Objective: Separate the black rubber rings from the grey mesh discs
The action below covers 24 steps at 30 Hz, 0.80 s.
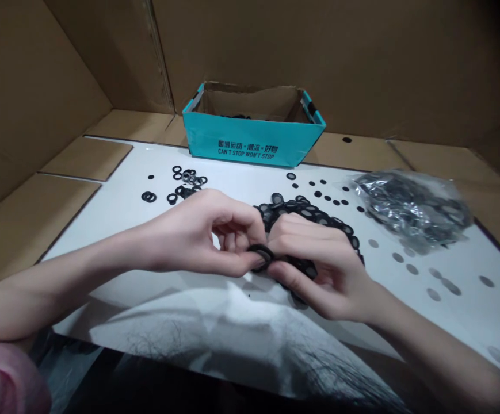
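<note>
Between my two hands, above the white tabletop, is a black ring with a grey centre. My left hand pinches it with the thumb across its face. From the other side, the thumb and index finger of my right hand close on its right edge. Behind and under my right hand spreads a heap of similar black rings with grey discs, partly hidden by the fingers. Past my left wrist lie several loose black rings.
A turquoise box with dark pieces inside stands at the back. To the right sits a clear plastic bag of dark rings. Grey discs and small black discs are scattered on the right. Cardboard walls enclose the table.
</note>
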### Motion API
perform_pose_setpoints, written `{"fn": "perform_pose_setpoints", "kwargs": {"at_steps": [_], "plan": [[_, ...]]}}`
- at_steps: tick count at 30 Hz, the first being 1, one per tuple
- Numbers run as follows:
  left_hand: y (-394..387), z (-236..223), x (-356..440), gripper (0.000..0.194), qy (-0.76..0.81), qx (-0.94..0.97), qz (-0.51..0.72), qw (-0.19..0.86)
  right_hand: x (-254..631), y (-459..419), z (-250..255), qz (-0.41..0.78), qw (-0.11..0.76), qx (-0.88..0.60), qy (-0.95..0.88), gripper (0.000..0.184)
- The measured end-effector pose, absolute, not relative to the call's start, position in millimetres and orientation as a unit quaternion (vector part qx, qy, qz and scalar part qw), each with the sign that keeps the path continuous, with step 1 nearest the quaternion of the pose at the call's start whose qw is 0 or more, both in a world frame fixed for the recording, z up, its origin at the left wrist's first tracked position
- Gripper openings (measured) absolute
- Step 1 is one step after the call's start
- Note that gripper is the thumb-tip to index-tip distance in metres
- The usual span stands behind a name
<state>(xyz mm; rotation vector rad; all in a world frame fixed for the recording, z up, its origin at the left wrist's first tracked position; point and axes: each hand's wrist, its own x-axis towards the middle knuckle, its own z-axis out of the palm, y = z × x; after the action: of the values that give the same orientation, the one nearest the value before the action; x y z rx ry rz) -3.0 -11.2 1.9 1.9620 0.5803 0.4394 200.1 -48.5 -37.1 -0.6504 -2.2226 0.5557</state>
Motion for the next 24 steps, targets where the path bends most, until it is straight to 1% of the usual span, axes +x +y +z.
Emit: {"fn": "perform_pose_setpoints", "kwargs": {"at_steps": [4, 6, 9, 11, 13, 16, 19, 21, 24], "plan": [[-13.1, 1.9, -4.1, 0.007, 0.240, 0.838, 0.192, 0.450, 201.4, -46.0, -37.9, 0.209, 0.379, -0.257, -0.864, 0.021], [-14.4, 2.7, -3.6, 0.008, 0.244, 0.828, 0.187, 0.468, 200.9, -47.3, -39.0, 0.230, 0.400, -0.258, -0.849, 0.021], [-13.4, 4.3, -3.0, 0.010, 0.247, 0.799, 0.163, 0.523, 198.9, -50.4, -40.7, 0.259, 0.432, -0.267, -0.822, 0.018], [-11.2, 5.3, -3.5, 0.011, 0.245, 0.801, 0.137, 0.529, 197.7, -51.5, -41.5, 0.253, 0.430, -0.263, -0.826, 0.017], [-9.0, 6.2, -4.7, 0.011, 0.241, 0.823, 0.119, 0.501, 197.1, -51.0, -41.9, 0.229, 0.401, -0.253, -0.850, 0.017], [-7.8, 7.1, -6.7, 0.010, 0.244, 0.860, 0.118, 0.433, 197.5, -48.1, -41.9, 0.176, 0.355, -0.257, -0.881, 0.010], [-10.0, 6.6, -7.1, 0.010, 0.249, 0.875, 0.129, 0.394, 199.2, -45.0, -41.7, 0.143, 0.353, -0.268, -0.885, 0.011], [-12.7, 5.0, -5.9, 0.010, 0.255, 0.869, 0.144, 0.400, 200.6, -44.2, -41.3, 0.153, 0.369, -0.273, -0.875, 0.016], [-16.4, 1.6, -2.8, 0.010, 0.247, 0.832, 0.190, 0.458, 201.6, -46.3, -40.6, 0.198, 0.405, -0.278, -0.848, 0.018]]}}
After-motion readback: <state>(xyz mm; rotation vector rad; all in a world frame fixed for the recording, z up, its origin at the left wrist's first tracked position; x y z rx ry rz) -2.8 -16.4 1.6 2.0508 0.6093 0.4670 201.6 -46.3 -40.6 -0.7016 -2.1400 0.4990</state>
